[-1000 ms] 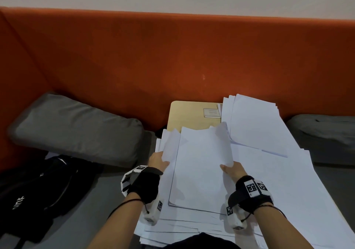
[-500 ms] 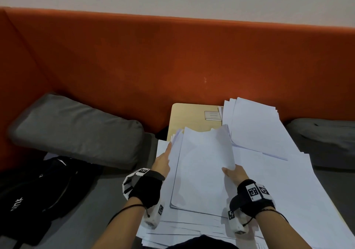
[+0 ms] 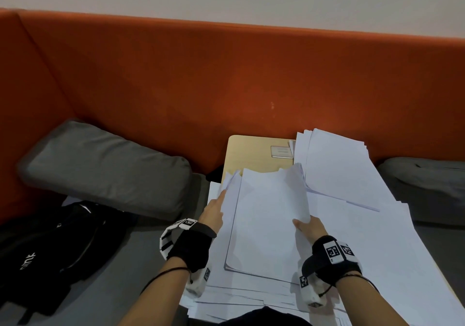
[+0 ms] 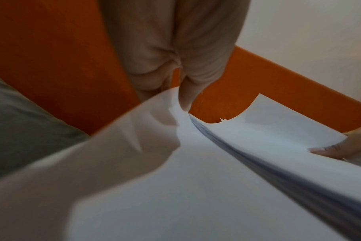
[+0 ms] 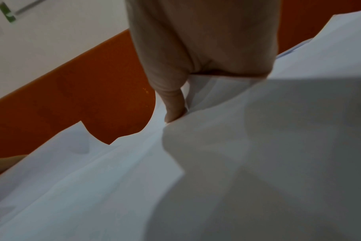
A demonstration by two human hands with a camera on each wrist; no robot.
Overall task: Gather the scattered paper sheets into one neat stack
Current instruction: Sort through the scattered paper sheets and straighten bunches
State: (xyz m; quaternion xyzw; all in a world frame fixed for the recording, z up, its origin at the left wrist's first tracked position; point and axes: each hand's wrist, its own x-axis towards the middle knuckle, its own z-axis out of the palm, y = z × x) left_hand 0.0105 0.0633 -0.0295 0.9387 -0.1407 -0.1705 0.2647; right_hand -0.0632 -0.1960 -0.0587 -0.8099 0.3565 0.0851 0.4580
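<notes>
Head view: left hand and right hand grasp a sheaf of paper sheets by its side edges, over loose sheets covering the surface; bare wood remains far-left.
Left wrist view: thumb pinches the sheaf's left edge.
Right wrist view: thumb clamps the right edge.

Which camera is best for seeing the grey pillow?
The head view: the whole grey pillow shows there, lying against the orange backrest, to the left of the left hand. The left wrist view shows only a blurry grey piece at its left edge. The right wrist view doesn't show it.
</notes>
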